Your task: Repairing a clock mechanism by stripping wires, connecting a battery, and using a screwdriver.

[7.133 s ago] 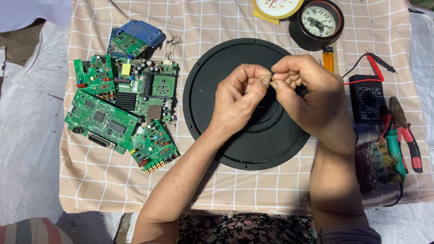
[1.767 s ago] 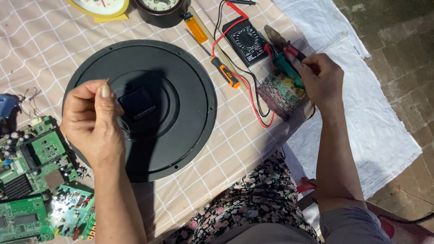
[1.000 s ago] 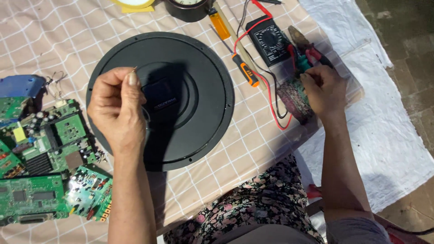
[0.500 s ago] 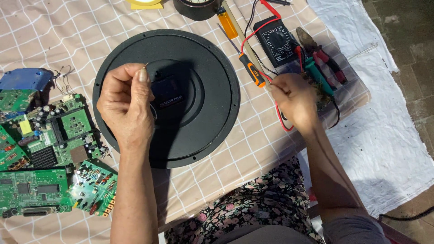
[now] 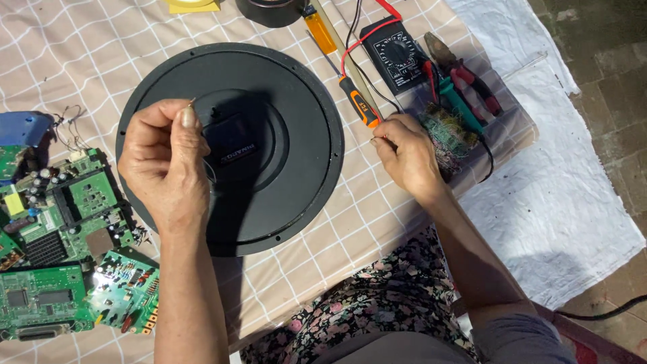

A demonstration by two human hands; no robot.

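Observation:
My left hand (image 5: 167, 168) hovers over the left part of a round black disc (image 5: 296, 101), which lies flat on a checked cloth. Its thumb and forefinger pinch a thin wire (image 5: 210, 176) that loops down beside the palm. A small black square module (image 5: 232, 143) sits in the disc's centre, just right of that hand. My right hand (image 5: 410, 160) rests on the cloth off the disc's right rim. Its fingertips are pinched together just below the orange and black screwdriver (image 5: 359, 106). Whether anything lies between them is too fine to see.
Several green circuit boards (image 5: 67, 256) lie at the left edge. A black multimeter (image 5: 397, 54) with red and black leads, pliers (image 5: 465, 77) and a tangle of fine wire (image 5: 446, 131) sit at the right. A white sheet (image 5: 559, 202) covers the ground beyond.
My right hand has left the wire tangle and pliers and come back left to just below the screwdriver. My left hand has kept its pinch over the disc.

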